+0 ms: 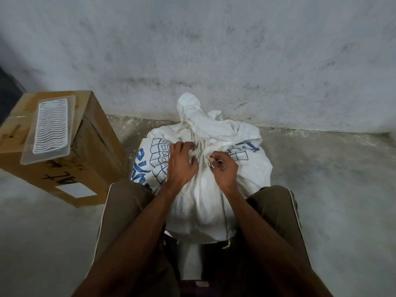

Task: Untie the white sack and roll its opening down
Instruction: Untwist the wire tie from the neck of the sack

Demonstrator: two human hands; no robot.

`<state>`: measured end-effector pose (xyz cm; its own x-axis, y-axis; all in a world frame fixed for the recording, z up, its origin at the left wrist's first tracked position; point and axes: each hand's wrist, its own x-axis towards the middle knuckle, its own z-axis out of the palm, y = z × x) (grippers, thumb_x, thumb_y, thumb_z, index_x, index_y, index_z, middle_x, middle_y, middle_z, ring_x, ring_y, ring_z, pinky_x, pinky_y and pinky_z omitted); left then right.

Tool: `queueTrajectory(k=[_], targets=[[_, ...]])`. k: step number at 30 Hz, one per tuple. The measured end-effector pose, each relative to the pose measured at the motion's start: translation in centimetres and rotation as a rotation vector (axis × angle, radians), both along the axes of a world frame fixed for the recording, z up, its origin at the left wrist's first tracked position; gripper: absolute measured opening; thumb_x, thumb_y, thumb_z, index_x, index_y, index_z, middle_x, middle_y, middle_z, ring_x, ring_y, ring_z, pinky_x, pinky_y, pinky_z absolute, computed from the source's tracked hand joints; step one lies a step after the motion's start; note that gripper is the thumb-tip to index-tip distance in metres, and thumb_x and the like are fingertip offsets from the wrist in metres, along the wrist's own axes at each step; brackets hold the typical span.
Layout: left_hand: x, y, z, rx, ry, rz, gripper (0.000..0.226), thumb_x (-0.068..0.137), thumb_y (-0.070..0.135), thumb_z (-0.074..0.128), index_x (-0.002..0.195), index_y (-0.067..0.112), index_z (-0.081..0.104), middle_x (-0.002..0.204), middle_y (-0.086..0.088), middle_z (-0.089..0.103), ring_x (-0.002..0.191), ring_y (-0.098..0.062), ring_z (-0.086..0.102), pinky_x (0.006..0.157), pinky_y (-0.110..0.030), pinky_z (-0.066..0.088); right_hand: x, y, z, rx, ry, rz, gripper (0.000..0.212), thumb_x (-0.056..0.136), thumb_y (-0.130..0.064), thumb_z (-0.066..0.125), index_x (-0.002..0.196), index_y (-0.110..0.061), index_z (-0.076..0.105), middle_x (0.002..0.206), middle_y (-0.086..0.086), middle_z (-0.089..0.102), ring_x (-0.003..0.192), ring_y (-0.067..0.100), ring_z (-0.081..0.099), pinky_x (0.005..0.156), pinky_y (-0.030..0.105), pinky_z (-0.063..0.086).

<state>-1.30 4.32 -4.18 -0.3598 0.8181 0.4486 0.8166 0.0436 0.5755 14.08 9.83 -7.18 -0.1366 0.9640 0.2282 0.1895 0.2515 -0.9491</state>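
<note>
The white sack stands on the concrete floor between your knees, close to the wall, its gathered neck still bound and the loose top rising behind it. Both of your hands work at that neck. Your left hand lies on the sack's left shoulder, its fingers curled in toward the tie at the bunched cloth. Your right hand sits just right of the neck, thumb and fingers pinching a thin strand of the tie string. The two hands are near each other, with the neck between them. Blue print runs across the sack under your left hand: a grid whose cells read "C3" and "C4"; larger blue letters lower down are too creased to read. To your left stands a cardboard box bearing a black handwritten mark, a blank white label, and a clear plastic tray on top.
</note>
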Motion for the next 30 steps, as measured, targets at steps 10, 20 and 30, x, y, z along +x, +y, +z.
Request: queueTrajectory(k=[10,20,30], targets=[[2.7,-3.2,0.6,0.065,-0.154,-0.129,0.046,0.083,0.013,0.070,0.127,0.018,0.061,0.122,0.001,0.059,0.114,-0.023,0.049,0.097,-0.021,0.037,1.2,-3.0,4.7,0.019,0.136,0.098,0.013,0.088,0.002,0.069,0.096,-0.009,0.072,0.094,0.006,0.073,0.090,0.024,0.071,0.082,0.040,0.058],[3.1,-4.7,5.4,0.202,-0.365,-0.160,0.022,0.090,0.027,0.076,0.111,0.026,0.073,0.101,0.014,0.072,0.098,-0.010,0.063,0.082,-0.022,0.050,1.7,-5.5,10.7,-0.088,0.393,0.277,0.006,0.090,0.005,0.067,0.096,0.006,0.065,0.087,0.013,0.068,0.084,0.022,0.067,0.087,0.040,0.053],[-1.2,-6.7,11.1,0.066,-0.348,-0.148,0.006,0.092,0.028,0.070,0.091,0.030,0.075,0.083,0.014,0.069,0.080,-0.006,0.061,0.069,-0.021,0.047,-2.9,-4.9,19.2,-0.077,0.417,0.367,0.011,0.092,0.003,0.066,0.103,0.002,0.067,0.086,0.012,0.068,0.072,0.024,0.061,0.075,0.032,0.054]])
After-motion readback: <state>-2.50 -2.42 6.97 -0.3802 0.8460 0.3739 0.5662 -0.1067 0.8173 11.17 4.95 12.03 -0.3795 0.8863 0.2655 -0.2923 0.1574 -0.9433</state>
